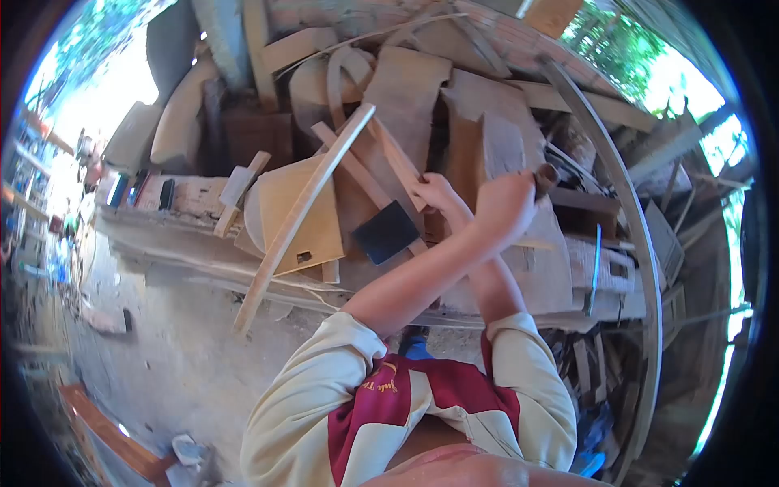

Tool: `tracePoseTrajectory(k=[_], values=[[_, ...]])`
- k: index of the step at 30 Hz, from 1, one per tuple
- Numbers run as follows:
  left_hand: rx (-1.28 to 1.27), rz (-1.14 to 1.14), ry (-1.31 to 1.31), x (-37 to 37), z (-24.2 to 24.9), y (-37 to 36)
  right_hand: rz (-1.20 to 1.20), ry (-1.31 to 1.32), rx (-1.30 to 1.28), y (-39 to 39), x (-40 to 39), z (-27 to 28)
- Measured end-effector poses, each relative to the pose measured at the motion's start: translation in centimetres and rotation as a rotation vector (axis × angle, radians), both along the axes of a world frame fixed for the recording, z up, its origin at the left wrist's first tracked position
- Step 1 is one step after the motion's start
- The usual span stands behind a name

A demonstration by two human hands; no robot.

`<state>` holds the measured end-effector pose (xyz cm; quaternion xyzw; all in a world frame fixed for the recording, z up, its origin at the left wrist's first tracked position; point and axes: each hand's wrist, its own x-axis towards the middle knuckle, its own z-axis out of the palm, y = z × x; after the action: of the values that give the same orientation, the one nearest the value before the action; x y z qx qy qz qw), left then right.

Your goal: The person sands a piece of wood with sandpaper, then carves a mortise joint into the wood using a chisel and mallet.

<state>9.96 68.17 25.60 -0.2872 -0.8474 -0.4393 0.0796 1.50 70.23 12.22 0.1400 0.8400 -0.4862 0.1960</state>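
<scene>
My forearms cross over the workbench (195, 258). My left hand (513, 195), reaching across to the right, is closed around a brown round-ended piece (546, 177); most of it is hidden in the fist. My right hand (438, 195) passes beneath that forearm and grips the lower end of a reddish wooden strip (393, 150), which slants up to the left. Just left of it lies a black square sheet (385, 233) over another wooden strip (357, 177). A long pale batten (302, 215) leans across a yellowish board (324, 223) and past the bench's front edge.
Curved wooden pieces and boards (406, 89) are piled at the back. A long bent strip (621, 178) arcs down the right side. A blue rod (596, 264) lies near the bench's right end. On the floor, lower left, is a reddish-brown beam (114, 430).
</scene>
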Motion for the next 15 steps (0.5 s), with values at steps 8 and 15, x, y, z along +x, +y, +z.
tracePoseTrajectory(k=[8, 15], values=[[-0.237, -0.058, 0.013, -0.2, 2.1, 1.0, 0.017, 0.095, -0.414, 8.1, 20.0, -1.0], [-0.293, -0.002, 0.003, -0.8, 2.8, 3.0, -0.05, 0.139, -0.856, 14.6, 34.9, -4.2]])
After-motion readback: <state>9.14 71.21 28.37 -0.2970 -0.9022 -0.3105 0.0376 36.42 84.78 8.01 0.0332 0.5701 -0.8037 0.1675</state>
